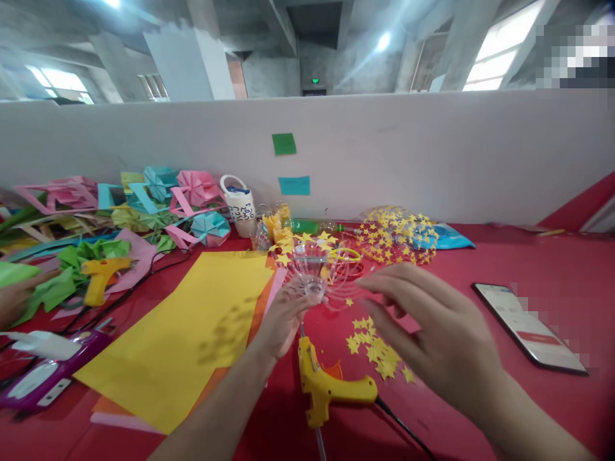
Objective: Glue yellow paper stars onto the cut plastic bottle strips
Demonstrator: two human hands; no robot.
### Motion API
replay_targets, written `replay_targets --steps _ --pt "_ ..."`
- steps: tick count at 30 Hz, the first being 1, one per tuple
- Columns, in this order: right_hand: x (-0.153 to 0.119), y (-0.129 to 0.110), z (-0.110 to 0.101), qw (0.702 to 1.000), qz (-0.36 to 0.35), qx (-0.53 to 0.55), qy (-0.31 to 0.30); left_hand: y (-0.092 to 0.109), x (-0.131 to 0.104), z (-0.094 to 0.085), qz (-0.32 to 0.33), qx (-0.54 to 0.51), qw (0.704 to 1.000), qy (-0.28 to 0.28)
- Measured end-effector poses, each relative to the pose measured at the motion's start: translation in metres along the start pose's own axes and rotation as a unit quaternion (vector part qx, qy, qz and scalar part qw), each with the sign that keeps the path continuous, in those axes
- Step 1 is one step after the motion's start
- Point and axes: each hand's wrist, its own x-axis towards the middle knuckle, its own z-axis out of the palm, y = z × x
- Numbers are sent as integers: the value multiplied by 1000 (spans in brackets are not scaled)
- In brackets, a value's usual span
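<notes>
My left hand [283, 317] grips the base of a clear plastic bottle piece [314, 288], cut into thin strips that fan outward. Yellow paper stars [307, 240] sit on the tips of some strips on its far side. To the right, my right hand [423, 320] hovers with thumb and fingers apart, close to the strip ends; I see nothing between the fingers. Below the hands lies a yellow glue gun [317, 384] with a glue stick in its rear. Loose yellow stars [377, 349] are scattered on the red table, beneath and beside my right hand.
Yellow paper sheets [192, 307] lie at left. A phone [528, 326] is at right. Behind stand a white tumbler [240, 208] and a star-covered strip piece [396, 234]. Folded paper shapes [163, 198], another glue gun [98, 278], a purple power strip [52, 371] and another person's hand [19, 298] are at left.
</notes>
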Motion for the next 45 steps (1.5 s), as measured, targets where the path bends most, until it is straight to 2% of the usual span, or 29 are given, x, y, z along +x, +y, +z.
replay_targets --steps 3,9,17,22,27,31,37,40,45 --pt "4 8 -3 998 44 -12 50 -2 1 -3 -12 6 1000 -13" --pt "10 13 2 994 82 62 -36 -1 1 -2 -29 30 998 -37" --pt "6 3 4 985 95 129 -66 -4 -1 -1 -40 42 997 -45" --pt "3 -2 7 979 117 151 -68 -2 -1 3 -39 40 998 -23" --pt "2 -4 6 987 95 124 -32 1 -3 5 -42 32 999 -13" --pt "1 -5 6 990 104 98 9 0 -3 3 -44 47 998 -17" --pt "2 -7 11 979 129 157 -14 -3 -3 5 -32 49 997 -40" --pt "1 -6 15 971 143 190 5 -4 -3 6 -39 47 998 -19" --pt "-1 -5 18 975 129 177 30 -3 -3 5 -45 38 998 -35"
